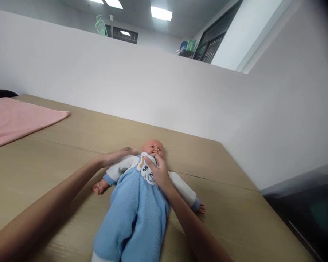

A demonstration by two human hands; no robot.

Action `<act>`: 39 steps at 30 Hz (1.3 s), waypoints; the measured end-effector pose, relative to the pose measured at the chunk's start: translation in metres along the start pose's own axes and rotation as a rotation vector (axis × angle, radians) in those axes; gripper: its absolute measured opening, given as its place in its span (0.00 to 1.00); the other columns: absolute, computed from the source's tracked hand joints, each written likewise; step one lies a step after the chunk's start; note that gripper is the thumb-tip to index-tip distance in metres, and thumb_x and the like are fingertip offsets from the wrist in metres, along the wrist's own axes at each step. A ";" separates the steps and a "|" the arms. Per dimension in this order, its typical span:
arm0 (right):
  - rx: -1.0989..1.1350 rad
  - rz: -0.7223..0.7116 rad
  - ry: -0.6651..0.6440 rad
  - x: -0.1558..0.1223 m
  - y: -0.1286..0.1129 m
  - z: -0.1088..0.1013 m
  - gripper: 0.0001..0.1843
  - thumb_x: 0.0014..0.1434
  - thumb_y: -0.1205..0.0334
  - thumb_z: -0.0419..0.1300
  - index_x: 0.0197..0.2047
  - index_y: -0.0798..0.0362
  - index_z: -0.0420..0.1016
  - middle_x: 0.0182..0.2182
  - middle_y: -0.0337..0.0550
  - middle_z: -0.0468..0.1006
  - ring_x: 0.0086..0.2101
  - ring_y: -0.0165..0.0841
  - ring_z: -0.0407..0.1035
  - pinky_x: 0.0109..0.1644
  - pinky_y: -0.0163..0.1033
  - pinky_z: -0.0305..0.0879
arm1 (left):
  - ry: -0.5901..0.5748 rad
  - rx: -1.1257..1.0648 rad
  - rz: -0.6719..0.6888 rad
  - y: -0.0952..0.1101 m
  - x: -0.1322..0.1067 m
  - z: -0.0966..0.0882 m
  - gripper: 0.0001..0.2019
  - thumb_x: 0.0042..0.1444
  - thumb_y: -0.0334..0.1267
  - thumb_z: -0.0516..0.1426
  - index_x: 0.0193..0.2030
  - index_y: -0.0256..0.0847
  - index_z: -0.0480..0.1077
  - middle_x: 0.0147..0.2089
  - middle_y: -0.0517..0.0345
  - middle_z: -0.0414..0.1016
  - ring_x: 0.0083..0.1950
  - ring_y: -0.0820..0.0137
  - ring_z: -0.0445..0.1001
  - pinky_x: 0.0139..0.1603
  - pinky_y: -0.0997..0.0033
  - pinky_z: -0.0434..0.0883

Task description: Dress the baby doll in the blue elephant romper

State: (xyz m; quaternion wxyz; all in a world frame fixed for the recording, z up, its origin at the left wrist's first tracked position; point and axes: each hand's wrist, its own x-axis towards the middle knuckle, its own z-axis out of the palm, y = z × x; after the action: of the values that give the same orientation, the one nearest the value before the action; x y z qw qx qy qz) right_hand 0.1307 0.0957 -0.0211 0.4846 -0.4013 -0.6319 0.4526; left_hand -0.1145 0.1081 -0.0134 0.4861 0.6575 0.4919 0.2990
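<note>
A baby doll [152, 147] lies on its back, head away from me, with its arms spread out to both sides. It wears a fleecy blue and white romper [136, 203] with an embroidered animal face on the chest. My left hand [120, 155] rests along the doll's shoulder at the left, fingers stretched out towards the neck; their tips are partly hidden. At the collar, my right hand [160, 171] is closed, thumb and fingers pinching the romper's neckline just below the doll's chin.
The doll lies on a tan tabletop [71, 171]. A pink cloth [19, 118] is spread at the left, with a black item [1, 94] behind it. A white wall [153, 91] rises behind the table. The table's right edge borders a dark area.
</note>
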 end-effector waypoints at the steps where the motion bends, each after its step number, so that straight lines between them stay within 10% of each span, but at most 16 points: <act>1: -0.040 -0.017 0.001 -0.002 -0.004 -0.001 0.21 0.68 0.37 0.69 0.39 0.47 0.77 0.35 0.37 0.78 0.36 0.38 0.72 0.44 0.41 0.67 | -0.041 0.018 -0.009 0.003 0.000 -0.008 0.30 0.69 0.69 0.60 0.55 0.43 0.77 0.56 0.53 0.83 0.58 0.53 0.81 0.57 0.58 0.79; 8: -0.619 -0.031 -0.213 0.001 -0.035 -0.050 0.15 0.72 0.46 0.65 0.41 0.47 0.84 0.39 0.42 0.88 0.41 0.44 0.80 0.45 0.44 0.65 | -0.132 0.292 -0.058 0.006 -0.004 -0.027 0.30 0.60 0.64 0.66 0.61 0.48 0.72 0.63 0.52 0.84 0.66 0.51 0.79 0.67 0.58 0.72; 13: -0.592 0.051 -0.286 0.005 -0.028 -0.088 0.19 0.73 0.43 0.61 0.38 0.48 0.81 0.32 0.41 0.85 0.35 0.42 0.79 0.40 0.43 0.67 | -0.176 0.327 -0.019 -0.003 0.000 -0.027 0.28 0.63 0.61 0.64 0.63 0.48 0.75 0.64 0.52 0.85 0.66 0.49 0.80 0.67 0.57 0.72; 20: -0.742 -0.168 -0.109 -0.069 -0.002 -0.136 0.19 0.74 0.46 0.63 0.61 0.46 0.78 0.58 0.53 0.85 0.59 0.51 0.78 0.68 0.59 0.74 | -0.117 0.606 0.009 0.019 -0.013 -0.025 0.21 0.73 0.54 0.55 0.64 0.46 0.75 0.62 0.47 0.85 0.63 0.49 0.82 0.64 0.54 0.74; 25: -0.757 -0.111 0.007 -0.133 0.019 -0.183 0.32 0.61 0.45 0.76 0.66 0.41 0.80 0.62 0.55 0.85 0.60 0.64 0.79 0.67 0.70 0.75 | 0.159 0.776 0.373 0.068 -0.030 0.029 0.17 0.80 0.50 0.52 0.58 0.44 0.77 0.60 0.44 0.83 0.64 0.47 0.77 0.68 0.48 0.70; 31: -0.355 0.141 0.200 -0.140 0.026 -0.187 0.30 0.50 0.45 0.84 0.53 0.43 0.83 0.47 0.56 0.89 0.46 0.61 0.84 0.53 0.64 0.81 | 0.026 0.857 0.560 0.087 0.001 0.120 0.12 0.77 0.46 0.62 0.57 0.40 0.77 0.57 0.41 0.83 0.63 0.46 0.77 0.66 0.48 0.73; 39: -0.305 -0.013 0.217 -0.097 0.000 -0.171 0.35 0.47 0.45 0.85 0.51 0.46 0.76 0.43 0.44 0.82 0.42 0.45 0.77 0.48 0.48 0.77 | 0.006 0.771 0.624 0.075 0.012 0.127 0.10 0.81 0.41 0.57 0.55 0.39 0.77 0.54 0.44 0.84 0.57 0.51 0.80 0.60 0.53 0.73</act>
State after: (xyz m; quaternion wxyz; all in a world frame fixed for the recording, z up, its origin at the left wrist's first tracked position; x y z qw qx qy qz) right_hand 0.3180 0.0349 -0.0250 0.4865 -0.5123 -0.6398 0.3024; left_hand 0.0274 0.0723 0.0115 0.0934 0.9045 0.3479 0.2282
